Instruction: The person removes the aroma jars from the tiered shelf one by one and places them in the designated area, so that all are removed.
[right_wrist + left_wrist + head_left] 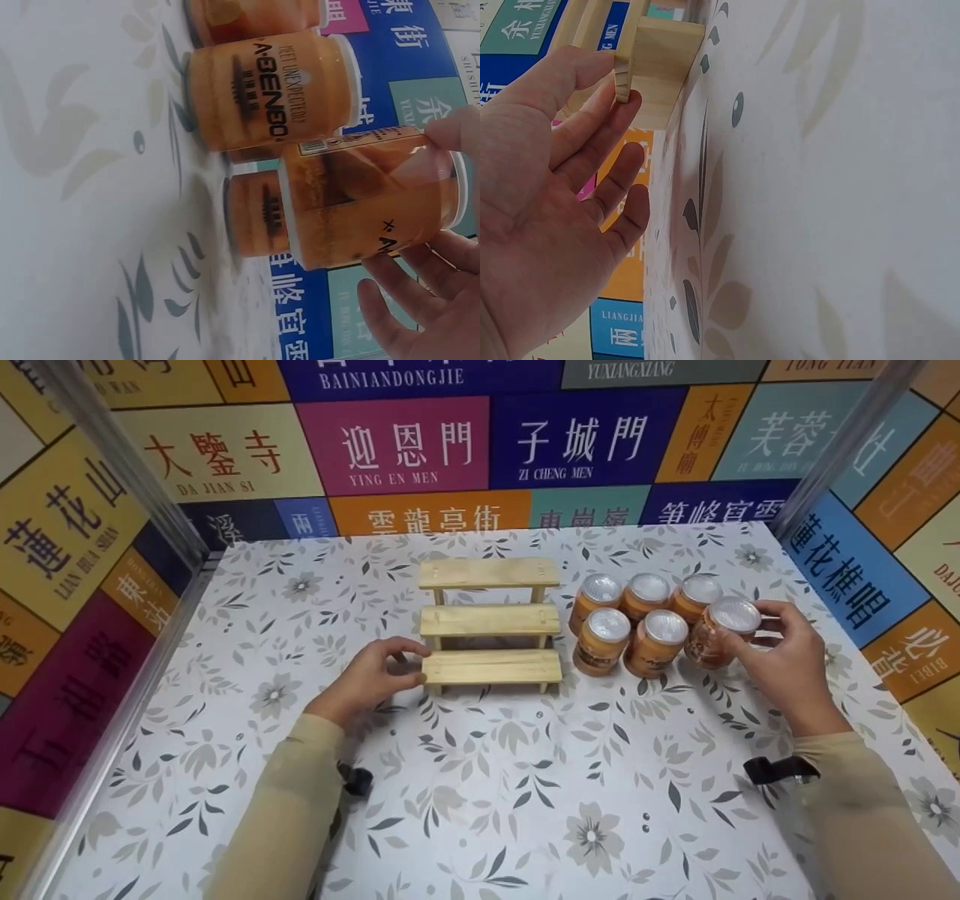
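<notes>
In the head view a small three-tier wooden stand (491, 666) stands mid-table. My left hand (379, 675) is at the left end of its lowest, front tier; in the left wrist view the thumb and fingertips pinch the end of that board (622, 75). On the right, my right hand (791, 660) grips an orange drink can (709, 643) with a silvery lid, thumb on one side and fingers on the other. The right wrist view shows this can (367, 202) held off the tabletop, slightly tilted. Several matching cans (602, 643) stand upright just left of it.
The cans stand in two rows close to the stand's right side. A white tabletop with a leaf-and-flower print (480, 780) lies under everything. Colourful panels with lettering (405, 446) rise behind and at both sides, with metal posts (847, 450) at the corners.
</notes>
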Tool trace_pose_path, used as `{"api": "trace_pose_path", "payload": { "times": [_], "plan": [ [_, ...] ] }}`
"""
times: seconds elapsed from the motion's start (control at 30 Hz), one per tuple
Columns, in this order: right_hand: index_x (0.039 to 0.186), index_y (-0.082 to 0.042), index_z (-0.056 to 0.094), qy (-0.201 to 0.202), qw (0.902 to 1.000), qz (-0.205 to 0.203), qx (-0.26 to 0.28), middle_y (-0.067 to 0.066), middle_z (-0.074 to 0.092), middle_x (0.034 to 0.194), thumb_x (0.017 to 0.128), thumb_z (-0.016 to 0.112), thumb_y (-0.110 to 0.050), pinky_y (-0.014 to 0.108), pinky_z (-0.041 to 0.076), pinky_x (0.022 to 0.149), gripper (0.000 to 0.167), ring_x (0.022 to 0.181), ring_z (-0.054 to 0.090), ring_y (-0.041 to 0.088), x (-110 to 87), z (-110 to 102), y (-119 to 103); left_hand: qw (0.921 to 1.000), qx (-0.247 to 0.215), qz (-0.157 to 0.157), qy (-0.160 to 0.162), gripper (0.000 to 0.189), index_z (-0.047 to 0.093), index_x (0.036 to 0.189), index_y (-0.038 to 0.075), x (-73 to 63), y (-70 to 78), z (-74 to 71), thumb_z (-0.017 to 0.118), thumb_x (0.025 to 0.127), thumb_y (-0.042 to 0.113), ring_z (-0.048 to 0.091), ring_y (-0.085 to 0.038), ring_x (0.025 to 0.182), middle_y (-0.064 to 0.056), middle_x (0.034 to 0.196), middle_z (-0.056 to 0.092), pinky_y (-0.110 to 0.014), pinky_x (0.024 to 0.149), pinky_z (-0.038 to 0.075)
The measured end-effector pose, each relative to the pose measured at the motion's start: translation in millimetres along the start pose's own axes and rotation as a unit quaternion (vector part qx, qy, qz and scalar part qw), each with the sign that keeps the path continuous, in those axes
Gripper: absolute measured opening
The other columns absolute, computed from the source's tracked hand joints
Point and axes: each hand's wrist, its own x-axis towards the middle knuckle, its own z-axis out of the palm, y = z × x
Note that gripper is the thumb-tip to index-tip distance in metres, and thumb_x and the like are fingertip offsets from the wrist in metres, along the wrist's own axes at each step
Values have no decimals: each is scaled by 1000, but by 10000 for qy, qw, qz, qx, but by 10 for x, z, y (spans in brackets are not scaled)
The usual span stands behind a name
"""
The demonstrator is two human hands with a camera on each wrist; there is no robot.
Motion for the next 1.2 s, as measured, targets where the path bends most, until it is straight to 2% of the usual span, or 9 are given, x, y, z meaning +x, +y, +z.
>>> {"api": "trace_pose_path", "payload": {
  "times": [0.17, 0.4, 0.53, 0.67, 0.77, 0.9, 1.0, 1.1, 1.2],
  "plan": [
    [143, -9, 50, -364, 9988, 260, -178, -1, 56, 127, 88, 80, -45, 4, 45, 82, 72, 110, 53, 8, 7, 31, 89, 10000, -14, 8, 8, 34, 72, 124, 20, -2, -1, -4, 79, 91, 18, 59, -25, 110, -2, 128, 67, -40, 93, 46],
    [145, -8, 47, -625, 9966, 395, -354, 13, 55, 135, 89, 78, -47, 4, 45, 77, 75, 111, 56, 17, 16, 75, 130, 10000, -42, 7, 23, 34, 72, 124, 19, -36, -24, 0, 79, 91, 18, 59, -25, 108, -2, 126, 68, -39, 91, 47],
    [145, -7, 48, -694, 9965, 368, -296, 15, 55, 136, 90, 78, -45, 5, 45, 79, 74, 112, 56, 18, 20, 116, 140, 9999, -107, -47, 87, 33, 72, 123, 20, -59, -32, -8, 79, 91, 18, 59, -25, 107, -2, 124, 68, -39, 90, 47],
    [147, -11, 45, -885, 9942, 587, -158, 10, 53, 136, 90, 75, -51, 7, 46, 81, 76, 116, 55, 18, 21, 137, 152, 9998, -164, -69, 90, 33, 72, 123, 21, -80, -28, -14, 79, 91, 19, 58, -25, 107, -2, 124, 67, -39, 89, 47],
    [149, -12, 43, -1054, 9919, 677, -205, 10, 52, 138, 90, 73, -56, 13, 46, 86, 79, 118, 55, 22, 40, 120, 133, 9998, -182, -73, 69, 33, 72, 124, 20, -93, -17, -9, 78, 91, 18, 57, -25, 107, -3, 125, 67, -40, 89, 47],
    [155, -9, 40, -1135, 9910, 501, -502, 18, 48, 148, 87, 74, -61, 41, 44, 104, 93, 131, 48, 35, 88, 94, 12, 9998, 11, -116, 137, 33, 71, 125, 19, -99, 42, 0, 76, 93, 17, 59, -27, 109, -5, 127, 67, -41, 89, 47],
    [158, -9, 38, -1018, 9926, 258, -616, 21, 42, 156, 87, 71, -66, 62, 34, 113, 96, 142, 38, 42, 109, 112, -144, 9991, 342, -96, 225, 35, 69, 127, 18, -107, 117, 5, 75, 93, 18, 59, -28, 112, -8, 129, 65, -42, 92, 48],
    [155, -7, 42, -845, 9935, -266, -716, 24, 40, 157, 94, 66, -61, 67, 26, 117, 85, 147, 32, 46, 106, 197, -310, 9960, 672, -73, 576, 34, 68, 127, 16, -117, 185, -1, 74, 93, 20, 59, -29, 110, -10, 129, 65, -42, 89, 48],
    [151, -2, 45, -854, 9875, -836, -1030, 26, 41, 156, 100, 62, -52, 66, 24, 120, 73, 147, 31, 47, 85, 327, -462, 9859, 1073, -154, 1271, 31, 69, 124, 17, -126, 228, -27, 73, 94, 23, 61, -29, 103, -7, 126, 68, -42, 81, 48]
  ]
}}
